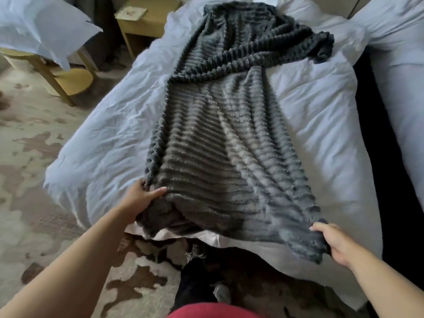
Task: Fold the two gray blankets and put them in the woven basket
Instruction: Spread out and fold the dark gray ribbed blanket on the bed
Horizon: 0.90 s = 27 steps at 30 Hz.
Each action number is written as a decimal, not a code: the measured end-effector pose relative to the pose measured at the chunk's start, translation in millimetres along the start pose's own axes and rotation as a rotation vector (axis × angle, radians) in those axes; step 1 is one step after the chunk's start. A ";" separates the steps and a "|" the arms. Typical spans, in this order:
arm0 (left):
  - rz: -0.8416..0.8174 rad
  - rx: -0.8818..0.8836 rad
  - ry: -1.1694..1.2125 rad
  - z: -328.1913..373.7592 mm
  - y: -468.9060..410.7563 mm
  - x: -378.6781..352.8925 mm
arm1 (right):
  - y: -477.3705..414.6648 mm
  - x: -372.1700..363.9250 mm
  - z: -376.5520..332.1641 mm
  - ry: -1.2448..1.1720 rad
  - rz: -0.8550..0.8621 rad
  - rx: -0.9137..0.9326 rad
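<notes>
A dark gray ribbed blanket (220, 125) lies lengthwise on the white bed (110, 134), its far end bunched and folded over near the headboard. My left hand (142, 199) grips the blanket's near left corner at the foot of the bed. My right hand (332, 243) grips the near right corner, which is lifted slightly off the bedding. I see only this one gray blanket, and no woven basket is in view.
A wooden nightstand (142, 21) stands at the far left of the bed. A wooden stool or side table (66, 76) with white bedding on it sits on the patterned carpet (29, 203) to the left. A second white bed (399, 65) lies on the right across a dark gap.
</notes>
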<state>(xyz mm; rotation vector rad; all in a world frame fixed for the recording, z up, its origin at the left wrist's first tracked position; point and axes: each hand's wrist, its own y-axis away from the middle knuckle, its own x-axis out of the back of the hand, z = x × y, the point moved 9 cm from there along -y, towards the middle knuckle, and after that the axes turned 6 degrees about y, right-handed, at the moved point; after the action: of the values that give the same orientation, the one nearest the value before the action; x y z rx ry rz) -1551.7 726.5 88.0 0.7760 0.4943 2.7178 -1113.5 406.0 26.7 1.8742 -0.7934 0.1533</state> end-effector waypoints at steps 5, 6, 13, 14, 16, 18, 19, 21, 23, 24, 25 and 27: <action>-0.091 0.123 -0.206 -11.9 39.3 2.5 | 16.5 40.4 23.5 -0.140 0.268 0.056; -0.040 0.173 -0.211 -22.0 44.1 11.7 | 18.0 50.0 32.2 -0.144 0.325 0.041; 0.218 0.417 -0.304 -85.1 97.7 49.9 | 35.2 56.3 97.9 0.009 0.260 -0.197; 0.201 0.422 -0.217 -87.3 103.3 38.1 | 38.8 44.4 97.9 0.008 0.203 -0.183; 0.132 0.443 0.018 -80.1 110.8 9.8 | 48.0 19.2 88.5 -0.052 0.074 -0.142; 0.052 0.480 0.229 -59.9 115.3 -12.2 | 59.6 0.4 66.8 -0.165 -0.069 -0.107; -0.001 0.486 0.313 -49.1 114.4 -20.1 | 63.4 -4.4 56.0 -0.193 -0.129 -0.092; -0.134 0.456 0.447 -29.0 111.8 -32.3 | 68.6 -7.6 38.2 -0.199 -0.209 -0.051; -0.194 0.440 0.417 -29.0 108.6 -35.1 | 66.6 -9.9 35.2 -0.173 -0.252 -0.031; -0.180 0.466 0.355 -38.4 108.9 -34.0 | 62.8 -10.5 41.9 -0.140 -0.255 -0.046; -0.140 0.506 0.290 -53.7 109.9 -31.4 | 56.7 -10.4 55.2 -0.095 -0.241 -0.074; -0.050 0.617 0.232 -94.6 118.2 -29.0 | 46.1 -9.1 92.7 0.012 -0.177 -0.148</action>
<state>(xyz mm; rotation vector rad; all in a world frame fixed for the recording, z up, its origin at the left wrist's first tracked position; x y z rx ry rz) -1599.1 586.1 45.6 0.5588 1.4237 2.6273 -1170.3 319.6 17.2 1.7913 -0.6101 -0.0056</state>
